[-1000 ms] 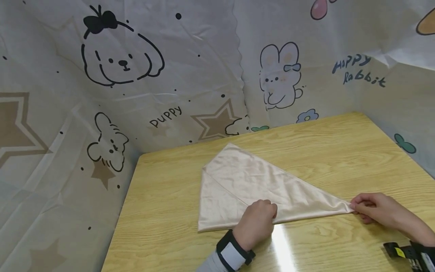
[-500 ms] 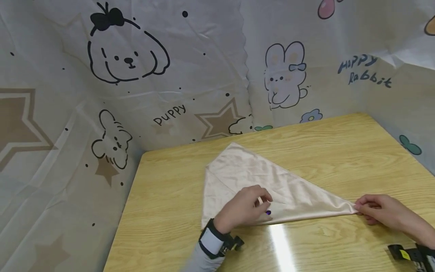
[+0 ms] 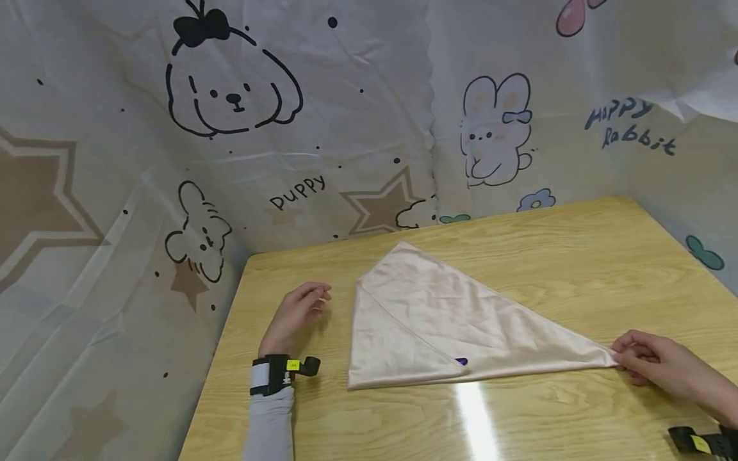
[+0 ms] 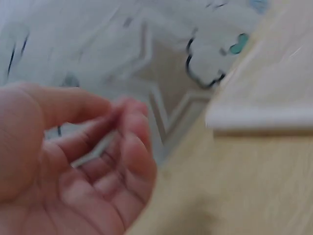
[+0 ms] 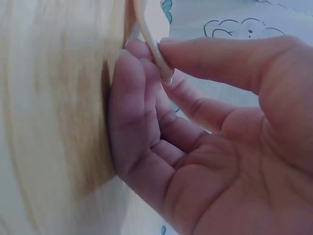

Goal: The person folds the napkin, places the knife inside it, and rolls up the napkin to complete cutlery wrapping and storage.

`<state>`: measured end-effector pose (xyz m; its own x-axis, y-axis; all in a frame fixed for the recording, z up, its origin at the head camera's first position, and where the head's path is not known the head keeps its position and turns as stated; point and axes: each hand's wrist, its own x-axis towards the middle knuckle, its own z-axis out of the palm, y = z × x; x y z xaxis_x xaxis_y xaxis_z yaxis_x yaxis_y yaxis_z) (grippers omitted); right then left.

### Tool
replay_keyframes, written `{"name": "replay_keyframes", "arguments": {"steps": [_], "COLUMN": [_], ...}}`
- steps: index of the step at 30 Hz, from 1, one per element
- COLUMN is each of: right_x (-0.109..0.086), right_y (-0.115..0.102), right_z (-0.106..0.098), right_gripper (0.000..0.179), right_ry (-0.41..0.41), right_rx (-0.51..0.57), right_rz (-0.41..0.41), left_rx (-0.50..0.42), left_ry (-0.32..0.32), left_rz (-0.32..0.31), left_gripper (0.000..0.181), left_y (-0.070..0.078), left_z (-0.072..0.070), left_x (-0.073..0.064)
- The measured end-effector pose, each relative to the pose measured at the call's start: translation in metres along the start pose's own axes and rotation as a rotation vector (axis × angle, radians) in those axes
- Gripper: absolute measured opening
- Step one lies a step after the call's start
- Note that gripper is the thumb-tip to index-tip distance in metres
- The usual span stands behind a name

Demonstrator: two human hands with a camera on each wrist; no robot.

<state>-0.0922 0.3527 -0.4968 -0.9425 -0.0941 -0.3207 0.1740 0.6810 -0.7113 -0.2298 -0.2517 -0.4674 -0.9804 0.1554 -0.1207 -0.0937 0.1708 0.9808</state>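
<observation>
Head: right fingers (image 3: 634,337) pinch cloth (image 3: 438,314), apparently its corner.

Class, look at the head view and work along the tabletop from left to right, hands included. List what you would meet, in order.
Left hand → broad left end of the pale cloth → small purple patch → cloth's narrow right tip → right hand.

Lettering on the printed backdrop (image 3: 380,57)

The black word "puppy" (image 3: 298,193) slants upward across the backdrop; right of it stand blue words, "Happy Rabbit" (image 3: 631,125). Yellow labels (image 3: 293,365) on the left wrist camera (image 3: 312,365) and right wrist camera (image 3: 681,440) are too small to read.
</observation>
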Motion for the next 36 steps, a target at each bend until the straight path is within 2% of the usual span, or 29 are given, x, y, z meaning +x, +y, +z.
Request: {"name": "replay_keyframes", "arguments": {"steps": [2,4,6,9,11,14,16,20,27,36], "right_x": [-0.002,-0.003,-0.002,0.001,0.003,0.004,0.005,0.004,0.008,0.029], "right_y": [0.003,0.007,0.010,0.006,-0.004,-0.022,-0.036,-0.068,-0.134,-0.202], "right_z": [0.001,0.001,0.003,0.007,0.009,0.008,0.008,0.011,0.020,0.048], "right_gripper": [0.030,0.028,0.026,0.024,0.024,0.023,0.024,0.022,0.012,0.013], "right_ry": [-0.006,-0.010,-0.010,0.006,0.041,0.109,0.148,0.169,0.145,0.017], "right_rx": [0.033,0.069,0.116,0.150,0.141,0.097,0.077,0.067,0.034,0.165], "right_rz": [-0.034,-0.134,-0.272,-0.434,-0.456,-0.437,-0.454,-0.514,-0.588,-0.756], "left_rx": [-0.234,-0.435,-0.556,-0.639,-0.652,-0.653,-0.641,-0.627,-0.593,-0.580], "left_ry": [0.008,-0.013,-0.040,-0.075,-0.070,-0.053,-0.034,-0.016,-0.003,0.021], "left_rz": [-0.012,-0.001,0.025,0.060,0.059,0.040,0.021,0.006,0.015,-0.001], "left_gripper": [0.038,0.034,0.027,0.021,0.020,0.019,0.020,0.021,0.023,0.042], "left_y": [-0.017,-0.031,-0.040,-0.048,-0.049,-0.050,-0.051,-0.052,-0.051,-0.054], "left_z": [-0.011,-0.017,-0.020,-0.022,-0.022,-0.022,-0.021,-0.020,-0.022,-0.022], "left_x": [0.005,0.009,0.012,0.015,0.015,0.015,0.015,0.014,0.015,0.016]}}
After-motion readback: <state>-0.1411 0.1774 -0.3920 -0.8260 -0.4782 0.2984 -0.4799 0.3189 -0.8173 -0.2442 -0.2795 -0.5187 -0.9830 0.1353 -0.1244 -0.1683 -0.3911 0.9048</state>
